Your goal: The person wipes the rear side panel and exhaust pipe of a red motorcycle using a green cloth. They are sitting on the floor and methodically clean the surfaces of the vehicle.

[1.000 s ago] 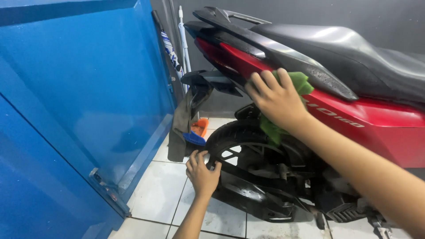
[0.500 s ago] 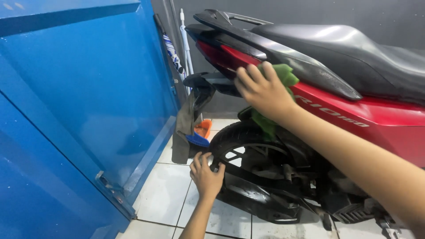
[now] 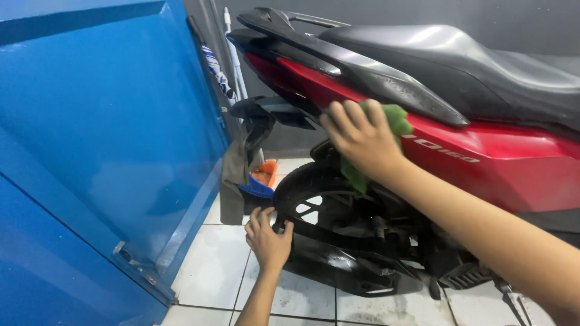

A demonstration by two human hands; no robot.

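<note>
Green cloth (image 3: 396, 121): bunched under the right hand (image 3: 361, 140), pressed against the red side panel (image 3: 501, 160) of the scooter, just below the black grab rail (image 3: 362, 66); a fold hung down past the palm toward the wheel.
Right hand: fingers spread flat over the cloth and pushing it onto the panel, not pinching it.
Left hand (image 3: 267, 238): low down, fingers curled around the edge of the rear tyre (image 3: 302, 181), bracing there; it held nothing loose.
Scooter: black seat (image 3: 447, 60) above the red panel, rear mudguard (image 3: 266, 111) jutting toward the blue surface (image 3: 103, 151) on the left.
Floor: pale tiles (image 3: 223, 247), looking damp and streaked near the wheel.
Behind the wheel: a grey rag (image 3: 235, 163) draped down, and a small orange and blue object (image 3: 261, 180) that I could not identify.
Risk, cloth: the hanging fold sat close to the wheel and swingarm, so a long downward wipe could probably snag it or pick up grease and smear it back on the paint.
Risk, grit: any dirt trapped under the flat palm might scratch the glossy red finish.
Risk, footing: the tiles seemed wet, so leaning weight through the tyre could let the person slip.
Risk, left fingers: gripping the tyre near the mudguard, they might get pinched if the wheel turned.
</note>
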